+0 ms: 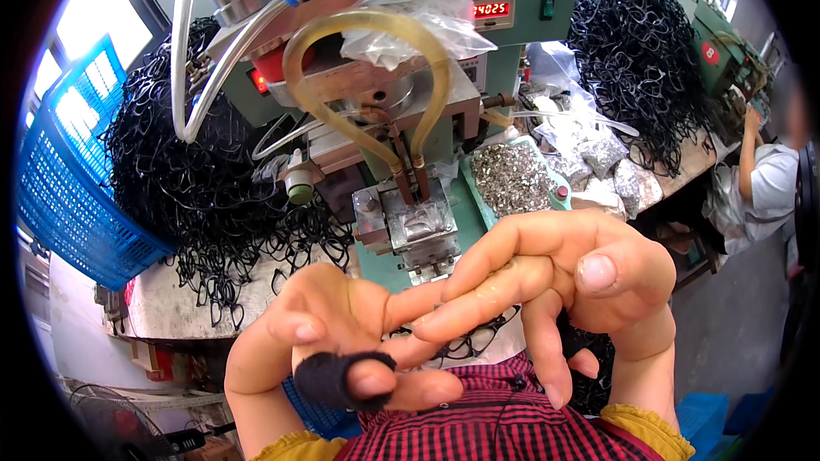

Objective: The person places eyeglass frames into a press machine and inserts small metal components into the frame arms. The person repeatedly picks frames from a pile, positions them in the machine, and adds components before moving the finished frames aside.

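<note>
Both my hands are raised in front of the machine, their fingers crossing and touching at the middle. My left hand (342,333) has its fingers stretched to the right, with a black finger sleeve (320,378) around one of them. Across them lie the long fingers of my right hand (589,282), whose lower fingers hang apart. I see nothing held in either hand. Just beyond stands the green press machine (534,2), with a metal fixture (420,226) under two copper-coloured prongs (408,183). Black eyeglass frames (478,340) show partly below my fingers.
Heaps of black eyeglass frames (184,154) (632,51) flank the machine. A green tray (480,196) of small metal parts sits right of the fixture, near plastic bags (602,152). A blue basket (73,179) leans at left. Another person (764,179) works at far right.
</note>
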The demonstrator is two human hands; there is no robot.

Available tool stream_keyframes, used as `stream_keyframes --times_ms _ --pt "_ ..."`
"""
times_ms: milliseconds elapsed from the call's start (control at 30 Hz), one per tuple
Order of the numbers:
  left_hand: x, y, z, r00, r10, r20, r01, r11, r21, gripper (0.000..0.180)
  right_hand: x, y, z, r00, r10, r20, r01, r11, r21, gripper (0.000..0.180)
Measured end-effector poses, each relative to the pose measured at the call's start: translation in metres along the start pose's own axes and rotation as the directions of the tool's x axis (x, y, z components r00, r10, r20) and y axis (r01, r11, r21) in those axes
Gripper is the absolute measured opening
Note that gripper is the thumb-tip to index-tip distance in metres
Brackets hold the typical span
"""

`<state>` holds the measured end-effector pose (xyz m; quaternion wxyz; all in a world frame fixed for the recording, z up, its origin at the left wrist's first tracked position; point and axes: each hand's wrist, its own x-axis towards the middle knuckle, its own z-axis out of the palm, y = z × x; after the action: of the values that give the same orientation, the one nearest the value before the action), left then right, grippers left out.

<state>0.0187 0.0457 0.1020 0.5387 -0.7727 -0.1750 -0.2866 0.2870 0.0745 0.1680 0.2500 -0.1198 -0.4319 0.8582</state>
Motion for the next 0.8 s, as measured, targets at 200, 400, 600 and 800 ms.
stream_keyframes --times_ms 200,400,600,800 --pt "0.014 0.006 -0.019 0.997 0.004 0.079 0.012 0.98 -0.201 0.042 -0.001 -0.005 0.004 0.984 0.032 -0.173 -0.05 0.994 -0.1 0.067" --pt "0.03 0.003 -0.038 0.928 -0.204 0.312 0.316 0.874 -0.37 0.033 0.007 0.013 -0.011 0.99 0.073 -0.123 -0.091 0.984 -0.151 0.059" --pt "0.05 -0.02 -0.015 0.787 -0.388 0.48 0.617 0.503 -0.605 0.029 0.004 0.023 -0.013 0.993 0.107 -0.046 -0.114 0.976 -0.186 0.042" --pt "0.048 -0.027 -0.001 0.67 -0.39 0.631 0.733 0.211 -0.647 0.027 0.002 0.03 -0.01 0.993 0.035 -0.111 -0.058 0.977 -0.205 0.044"
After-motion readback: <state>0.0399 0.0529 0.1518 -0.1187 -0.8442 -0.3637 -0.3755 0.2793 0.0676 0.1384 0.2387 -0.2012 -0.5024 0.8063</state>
